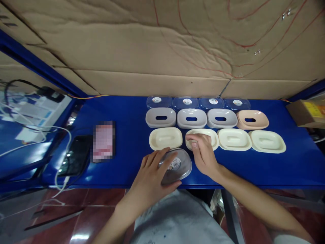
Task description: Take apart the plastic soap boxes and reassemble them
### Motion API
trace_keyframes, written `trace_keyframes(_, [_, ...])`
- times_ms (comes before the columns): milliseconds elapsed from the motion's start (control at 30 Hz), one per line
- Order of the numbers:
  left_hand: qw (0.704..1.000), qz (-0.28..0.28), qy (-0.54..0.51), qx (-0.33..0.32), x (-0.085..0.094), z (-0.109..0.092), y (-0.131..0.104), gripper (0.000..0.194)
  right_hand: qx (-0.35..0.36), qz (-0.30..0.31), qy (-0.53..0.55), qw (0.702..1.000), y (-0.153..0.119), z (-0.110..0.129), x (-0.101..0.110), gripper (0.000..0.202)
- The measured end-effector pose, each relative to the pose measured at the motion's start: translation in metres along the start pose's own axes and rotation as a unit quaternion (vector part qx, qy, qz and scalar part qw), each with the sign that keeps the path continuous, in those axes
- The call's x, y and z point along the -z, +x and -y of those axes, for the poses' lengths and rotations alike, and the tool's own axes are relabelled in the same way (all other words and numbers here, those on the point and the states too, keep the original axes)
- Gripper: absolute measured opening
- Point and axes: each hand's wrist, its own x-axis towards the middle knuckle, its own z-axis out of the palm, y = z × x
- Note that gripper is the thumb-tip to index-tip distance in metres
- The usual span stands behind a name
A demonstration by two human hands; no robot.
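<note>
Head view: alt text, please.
The left hand rests on a clear lid at the blue table's near edge; the right hand touches a cream tray. Behind lie rows of trays and lids.

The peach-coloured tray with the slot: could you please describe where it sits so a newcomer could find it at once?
On the blue table, look at the middle row of four slotted trays, behind the cream trays. The peach tray is at that row's right end. Its three neighbours are grey-white; it alone is peach.
</note>
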Motion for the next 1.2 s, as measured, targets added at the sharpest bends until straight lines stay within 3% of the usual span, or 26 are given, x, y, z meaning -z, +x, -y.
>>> trace_keyframes(300, [1.000,0.024,0.015,-0.008,-0.002,-0.010,-0.003,0.081,-0.005,0.058,0.004,0.998,-0.003,0.001,-0.006,0.028])
trace_keyframes(533, [1.000,0.006,0.024,0.006,-0.007,-0.017,0.001,0.074,0.024,0.125,0.000,0.992,0.003,-0.001,0.000,0.023])
trace_keyframes(700, [0.999,0.013,-0.011,0.028,-0.014,-0.013,-0.001,0.084,0.055,0.166,0.017,0.984,0.005,-0.002,0.002,0.023])
trace_keyframes(1200, [0.998,0.044,0.048,0.021,-0.011,-0.017,-0.001,0.086,0.101,0.149,0.037,0.983,0.003,-0.006,0.004,0.022])
